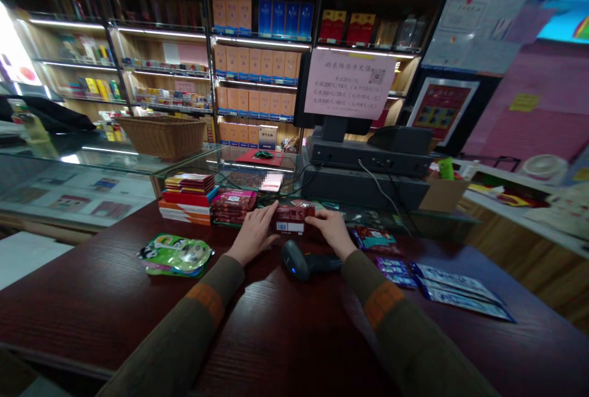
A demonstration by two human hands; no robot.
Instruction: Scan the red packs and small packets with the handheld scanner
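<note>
A small dark red box (291,220) with a white barcode label facing me is held upright at the back of the brown counter. My left hand (251,234) grips its left end, fingers along the side and thumb low. At the right end, my right hand (332,231) pinches the box's edge. Just in front of the box lies a black barcode scanner (297,260) with a small blue light, its handle running toward my right wrist. Red packets (234,205) are stacked behind my left hand.
Stacked boxes (188,204) stand at the back left, and a green panda-print pack (176,254) lies nearer. To the right are a colourful packet (375,239), purple packets (396,272) and long blue sachets (460,289). Behind stand a monitor with a pink notice (348,84) and a wicker basket (163,137).
</note>
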